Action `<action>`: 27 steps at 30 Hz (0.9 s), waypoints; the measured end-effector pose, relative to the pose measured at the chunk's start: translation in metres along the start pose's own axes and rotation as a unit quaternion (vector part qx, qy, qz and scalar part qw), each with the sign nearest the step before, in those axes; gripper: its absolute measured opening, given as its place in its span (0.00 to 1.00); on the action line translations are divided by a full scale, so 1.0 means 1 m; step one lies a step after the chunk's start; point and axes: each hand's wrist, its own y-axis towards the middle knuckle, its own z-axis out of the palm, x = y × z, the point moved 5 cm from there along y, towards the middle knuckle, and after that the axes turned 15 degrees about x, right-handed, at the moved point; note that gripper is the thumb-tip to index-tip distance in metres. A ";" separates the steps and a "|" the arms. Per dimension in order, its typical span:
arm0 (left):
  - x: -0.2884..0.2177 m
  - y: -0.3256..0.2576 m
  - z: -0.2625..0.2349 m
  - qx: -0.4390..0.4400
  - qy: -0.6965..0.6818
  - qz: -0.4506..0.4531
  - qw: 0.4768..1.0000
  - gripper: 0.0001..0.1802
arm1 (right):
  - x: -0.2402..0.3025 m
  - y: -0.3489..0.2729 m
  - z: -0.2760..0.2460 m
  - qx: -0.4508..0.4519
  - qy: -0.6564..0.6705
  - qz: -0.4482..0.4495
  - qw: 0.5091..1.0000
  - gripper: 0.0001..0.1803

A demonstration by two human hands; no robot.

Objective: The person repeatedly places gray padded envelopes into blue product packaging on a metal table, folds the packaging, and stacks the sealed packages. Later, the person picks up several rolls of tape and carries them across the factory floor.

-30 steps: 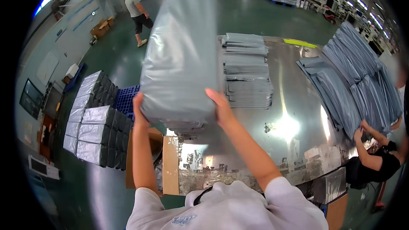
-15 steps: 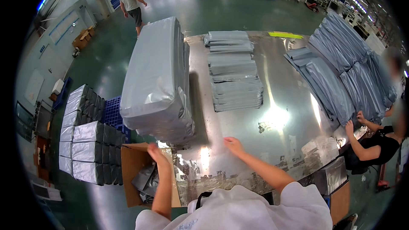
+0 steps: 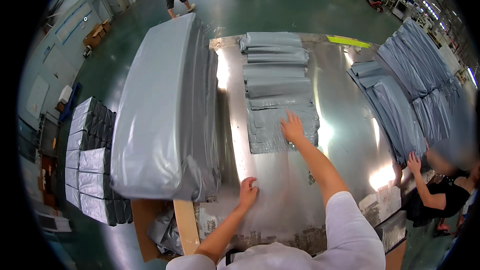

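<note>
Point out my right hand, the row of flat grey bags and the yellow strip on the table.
Right hand (image 3: 293, 130): head view, back of the hand.
Row of flat grey bags (image 3: 278, 88): head view, bag midway along the row.
Yellow strip (image 3: 348, 42): head view, middle of its length.

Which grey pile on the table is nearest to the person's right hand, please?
The low middle row of overlapping flat bags: the right hand rests on its near end. The tall left pile and the far-right pile are apart from that hand.
</note>
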 end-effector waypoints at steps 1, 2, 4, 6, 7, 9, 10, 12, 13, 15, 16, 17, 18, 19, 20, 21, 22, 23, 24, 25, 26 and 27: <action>-0.002 0.011 -0.003 -0.019 -0.005 0.009 1.000 0.22 | 0.000 0.018 0.006 0.020 0.009 0.005 1.000 0.18; -0.005 0.021 -0.006 -0.038 -0.010 0.017 0.999 0.24 | 0.000 0.036 0.011 0.041 0.018 0.011 0.999 0.19; 0.000 0.045 -0.014 -0.072 -0.034 0.014 0.997 0.27 | -0.001 0.063 0.022 0.079 0.009 0.025 0.997 0.19; 0.007 0.074 -0.020 -0.100 -0.074 -0.006 0.992 0.30 | -0.005 0.086 0.031 0.099 -0.015 0.027 0.995 0.20; -0.006 0.089 -0.025 -0.117 -0.055 0.035 0.991 0.30 | -0.010 0.095 0.035 0.101 -0.034 0.022 0.994 0.21; -0.021 0.117 -0.033 -0.134 -0.054 -0.005 0.989 0.29 | -0.013 0.095 0.041 0.110 -0.038 0.003 0.993 0.22; -0.022 0.126 -0.039 -0.147 -0.053 -0.027 0.987 0.29 | -0.007 0.090 0.036 0.118 -0.023 -0.016 0.993 0.22; -0.016 0.147 -0.048 -0.154 -0.082 -0.053 0.983 0.28 | 0.009 0.067 0.020 0.128 -0.017 -0.042 0.991 0.21; -0.005 0.157 -0.050 -0.158 -0.100 -0.061 0.980 0.28 | 0.019 0.045 0.013 0.130 -0.030 -0.051 0.990 0.21; 0.003 0.170 -0.053 -0.168 -0.133 -0.059 0.975 0.28 | 0.032 -0.004 0.013 0.156 -0.031 -0.041 0.986 0.22; -0.013 0.172 -0.051 -0.152 -0.189 -0.093 0.966 0.28 | 0.035 -0.027 0.018 0.175 -0.040 -0.028 0.983 0.22; -0.021 0.173 -0.050 -0.152 -0.219 -0.093 0.959 0.30 | 0.039 -0.045 0.019 0.192 -0.049 -0.018 0.980 0.22; -0.022 0.179 -0.055 -0.166 -0.156 -0.100 0.969 0.31 | 0.042 -0.053 0.016 0.176 -0.017 -0.022 0.984 0.22; -0.025 0.180 -0.053 -0.167 -0.095 -0.086 0.977 0.33 | 0.045 -0.060 0.012 0.161 0.015 -0.026 0.987 0.22; -0.029 0.182 -0.051 -0.168 -0.033 -0.072 0.982 0.35 | 0.046 -0.066 0.008 0.145 0.047 -0.029 0.988 0.22; -0.036 0.187 -0.047 -0.149 0.015 -0.144 0.978 0.37 | 0.046 -0.068 0.004 0.149 0.064 -0.040 0.986 0.21; -0.046 0.188 -0.042 -0.146 0.056 -0.148 0.977 0.37 | 0.045 -0.070 0.000 0.153 0.080 -0.051 0.984 0.21; -0.056 0.188 -0.037 -0.143 0.096 -0.151 0.973 0.38 | 0.044 -0.074 -0.005 0.156 0.096 -0.062 0.981 0.20; -0.061 0.188 -0.033 -0.143 0.134 -0.155 0.968 0.38 | 0.047 -0.077 -0.012 0.154 0.123 -0.070 0.978 0.19; -0.059 0.192 -0.034 -0.126 0.114 -0.133 0.976 0.36 | 0.051 -0.082 -0.018 0.151 0.149 -0.077 0.974 0.18; -0.060 0.192 -0.034 -0.113 0.121 -0.127 0.978 0.35 | 0.054 -0.089 -0.024 0.148 0.174 -0.085 0.970 0.17; -0.063 0.192 -0.030 -0.101 0.129 -0.102 0.981 0.35 | 0.048 -0.101 -0.028 0.126 0.208 -0.068 0.968 0.17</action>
